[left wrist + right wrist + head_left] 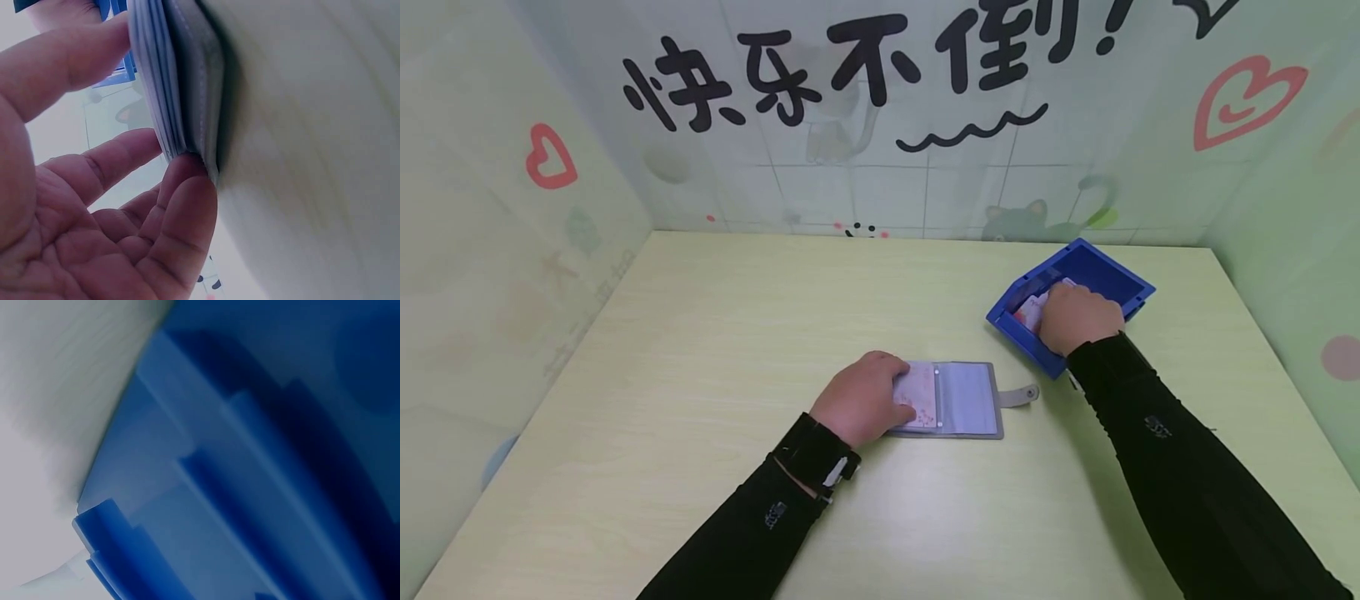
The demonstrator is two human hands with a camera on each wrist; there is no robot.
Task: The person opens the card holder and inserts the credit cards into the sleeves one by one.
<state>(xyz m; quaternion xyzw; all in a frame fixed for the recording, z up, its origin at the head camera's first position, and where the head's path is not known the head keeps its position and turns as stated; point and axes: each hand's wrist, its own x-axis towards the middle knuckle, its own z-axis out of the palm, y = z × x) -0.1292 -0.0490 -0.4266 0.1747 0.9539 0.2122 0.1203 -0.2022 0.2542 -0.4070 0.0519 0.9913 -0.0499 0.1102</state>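
A small grey card album (970,400) lies open on the table, its snap strap (1019,397) pointing right. A pink printed card (917,396) shows on its left-hand page. My left hand (859,398) holds the album's left side, fingers at the edges of the stacked sleeves (153,81) and cover (200,81). My right hand (1078,318) reaches into a blue plastic box (1026,337), beside pink and white cards (1032,312). Its fingertips are hidden, so any grip on a card cannot be seen. The right wrist view holds only the blue box wall (250,469) up close.
The pale wooden table (737,308) carries the album near the middle and the box at the right. Printed walls (850,192) close off the back and both sides.
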